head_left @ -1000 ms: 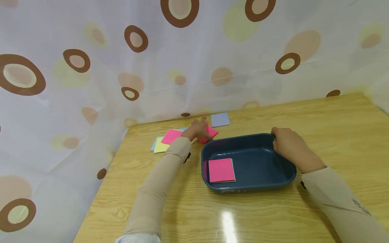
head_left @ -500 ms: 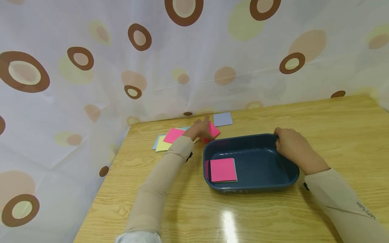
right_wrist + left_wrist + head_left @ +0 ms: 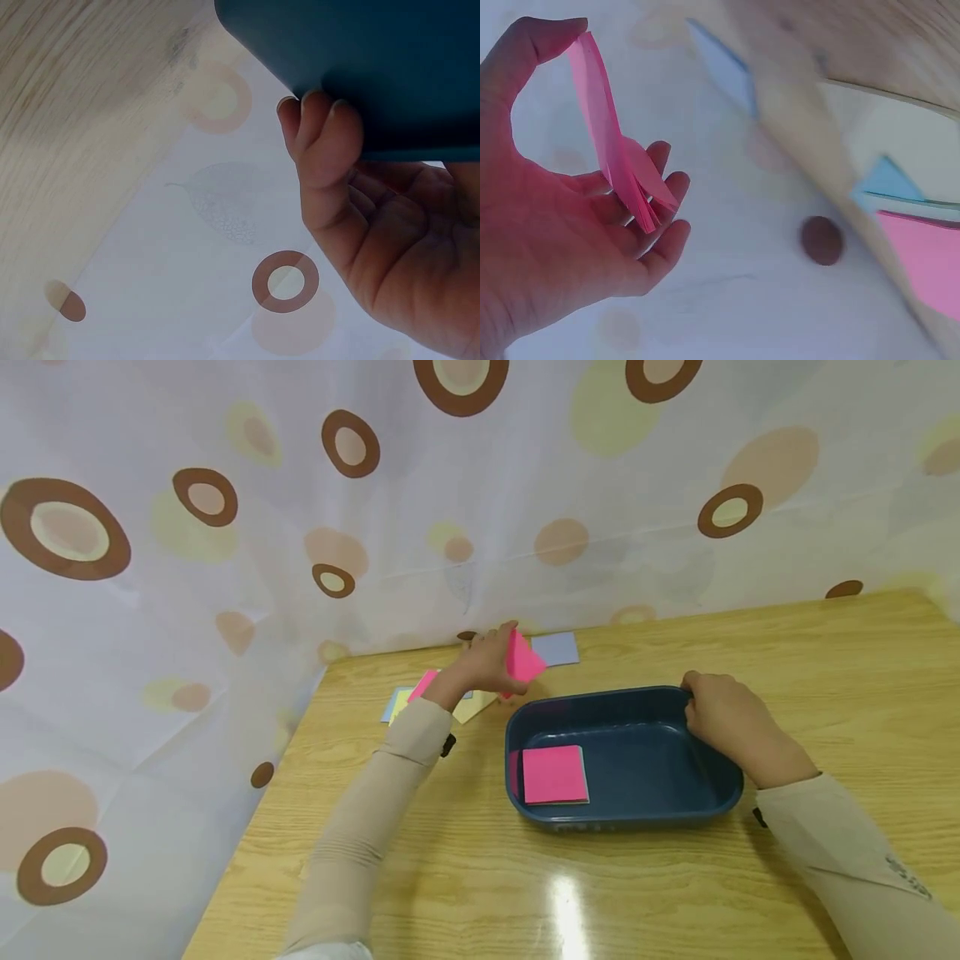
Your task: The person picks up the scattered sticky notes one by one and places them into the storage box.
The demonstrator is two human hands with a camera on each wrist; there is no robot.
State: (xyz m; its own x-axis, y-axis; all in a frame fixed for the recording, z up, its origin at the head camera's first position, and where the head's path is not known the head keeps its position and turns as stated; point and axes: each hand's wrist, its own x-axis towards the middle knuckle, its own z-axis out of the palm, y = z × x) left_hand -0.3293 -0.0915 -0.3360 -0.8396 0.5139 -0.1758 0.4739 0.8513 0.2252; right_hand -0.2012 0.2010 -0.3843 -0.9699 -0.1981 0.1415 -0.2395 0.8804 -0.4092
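Observation:
Between thumb and fingers, my left hand (image 3: pixel 487 662) pinches a thin stack of pink sticky notes (image 3: pixel 611 135), raised off the table near its back edge. The left wrist view shows the stack edge-on, its sheets slightly fanned at one end. My right hand (image 3: pixel 731 718) grips the right rear rim of a dark blue plastic tray (image 3: pixel 645 777); the right wrist view has its fingers against the tray's wall. Inside the tray, at its left end, lies a pink pad of sticky notes (image 3: pixel 555 775) with other colours showing under its edge.
Left of the tray, behind my left wrist, lie overlapping sticky notes: cream (image 3: pixel 474 706), blue (image 3: pixel 396 703) and pink (image 3: pixel 422 683). A lavender pad (image 3: pixel 557 649) sits by the patterned curtain (image 3: pixel 420 510) at the back of the wooden table (image 3: pixel 465 877).
My left hand has closed on the pink stack and lifted it from the table, uncovering more of the cream notes. The right hand keeps its hold on the tray's rim.

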